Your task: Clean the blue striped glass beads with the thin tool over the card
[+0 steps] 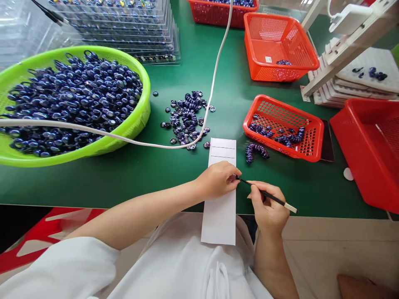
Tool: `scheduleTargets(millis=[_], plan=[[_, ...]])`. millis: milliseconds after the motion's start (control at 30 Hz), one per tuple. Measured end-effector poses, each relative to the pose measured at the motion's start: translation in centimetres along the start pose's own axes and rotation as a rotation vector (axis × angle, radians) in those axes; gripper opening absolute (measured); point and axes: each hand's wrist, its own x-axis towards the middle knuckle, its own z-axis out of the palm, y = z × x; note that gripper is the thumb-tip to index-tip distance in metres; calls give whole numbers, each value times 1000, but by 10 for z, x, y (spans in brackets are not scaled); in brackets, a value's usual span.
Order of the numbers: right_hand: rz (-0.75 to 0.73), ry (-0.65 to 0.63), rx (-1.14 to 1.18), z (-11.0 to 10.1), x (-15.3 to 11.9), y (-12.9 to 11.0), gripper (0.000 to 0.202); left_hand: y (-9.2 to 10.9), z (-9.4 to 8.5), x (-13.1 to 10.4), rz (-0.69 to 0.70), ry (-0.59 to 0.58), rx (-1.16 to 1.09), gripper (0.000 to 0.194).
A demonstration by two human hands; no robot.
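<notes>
My left hand (220, 178) is closed in a pinch over a white paper strip (220, 222) with ruled lines near its top. A small dark piece (237, 177) shows at its fingertips, mostly hidden. My right hand (270, 205) grips a thin black pen-like tool (276, 198) with a cream end, and its tip meets the dark piece. Beyond the paper lies a loose pile of shiny dark-blue ring-like pieces (187, 118). A curved row of similar pieces (256, 152) rests to the right of the strip.
A green basket (146, 108) heaped with dark looped pieces stands left. Right are a small red basket (317, 141), an orange-red basket (264, 74) and a red bin (358, 158). Stacked clear trays (174, 54) stand behind. A white cable (215, 79) crosses the green table (174, 178).
</notes>
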Motion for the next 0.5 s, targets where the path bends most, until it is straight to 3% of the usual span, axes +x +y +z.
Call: scheduleTargets(millis=[167, 367, 500], plan=[[48, 10, 133, 0, 2, -3, 7, 0, -1, 0, -2, 4, -15, 14], [-36, 44, 64, 3, 0, -1, 11, 3, 1, -1, -12, -9, -11, 14], [-22, 103, 180, 3, 0, -2, 11, 1, -17, 5, 19, 68, 43, 13]])
